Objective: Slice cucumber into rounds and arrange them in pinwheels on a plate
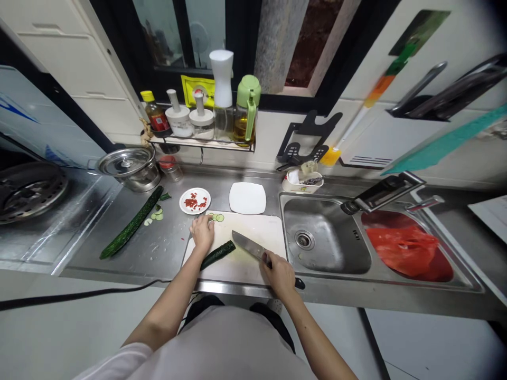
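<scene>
My right hand [280,275] is wrapped around the black handle of a kitchen knife [249,246]. Its blade points up and left over the white cutting board [253,224], the tip close to the cut end of a cucumber piece [219,254]. At the board's upper left, my left hand [203,233] has its fingers bent down and slightly apart, with the fingertips at a few thin cucumber slices [217,217]. The left forearm covers the lower end of the cucumber piece.
A whole cucumber [132,224] lies at left beside some trimmings [157,215]. Behind the board are a plate of small red pieces [195,191] and a white square plate [247,198]. A sink [328,237] adjoins at right; a lidded pot [137,168] stands at back left.
</scene>
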{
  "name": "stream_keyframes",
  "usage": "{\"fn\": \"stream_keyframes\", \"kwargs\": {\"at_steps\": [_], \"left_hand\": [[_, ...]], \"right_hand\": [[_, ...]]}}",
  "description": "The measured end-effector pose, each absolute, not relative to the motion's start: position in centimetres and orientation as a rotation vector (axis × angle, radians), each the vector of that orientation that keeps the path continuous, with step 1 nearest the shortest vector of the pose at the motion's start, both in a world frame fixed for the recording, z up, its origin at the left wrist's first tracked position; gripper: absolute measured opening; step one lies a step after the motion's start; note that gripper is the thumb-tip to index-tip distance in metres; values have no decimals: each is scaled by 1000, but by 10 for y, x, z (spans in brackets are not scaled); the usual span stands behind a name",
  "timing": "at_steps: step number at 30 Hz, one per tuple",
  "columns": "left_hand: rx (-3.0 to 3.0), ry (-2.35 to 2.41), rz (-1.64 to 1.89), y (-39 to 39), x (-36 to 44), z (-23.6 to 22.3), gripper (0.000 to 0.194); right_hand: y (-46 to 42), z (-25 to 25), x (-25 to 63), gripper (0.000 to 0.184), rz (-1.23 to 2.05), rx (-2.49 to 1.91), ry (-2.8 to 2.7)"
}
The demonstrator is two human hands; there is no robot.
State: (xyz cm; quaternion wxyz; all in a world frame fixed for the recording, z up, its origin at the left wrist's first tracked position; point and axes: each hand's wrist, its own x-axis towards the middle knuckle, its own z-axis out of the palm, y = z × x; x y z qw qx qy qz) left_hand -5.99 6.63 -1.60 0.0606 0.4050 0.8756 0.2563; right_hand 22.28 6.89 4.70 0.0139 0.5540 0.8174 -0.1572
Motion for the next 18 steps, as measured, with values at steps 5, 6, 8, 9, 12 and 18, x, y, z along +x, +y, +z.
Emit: {"fn": "stream_keyframes", "kwargs": {"at_steps": [5,6,8,9,12,18], "left_hand": [[1247,2630,858,39,-56,-15,23],[1253,2625,869,33,-55,-15,23],[1260,2624,883,21,-55,-15,23],[1267,2623,890,16,-56,-15,23],[1315,2588,922,4,-56,-14,22],[1563,2366,974,0,-43,-10,19]], "right_hand": [[69,48,222,29,-577,1835,2539],[69,48,222,29,-604,1867,2547],[68,47,221,31,-665,1942,2571],[68,47,221,32,-696,1978,2586],[66,44,218,39,-754,2025,2641],[62,44,203,38,-693,1731,2517]]}}
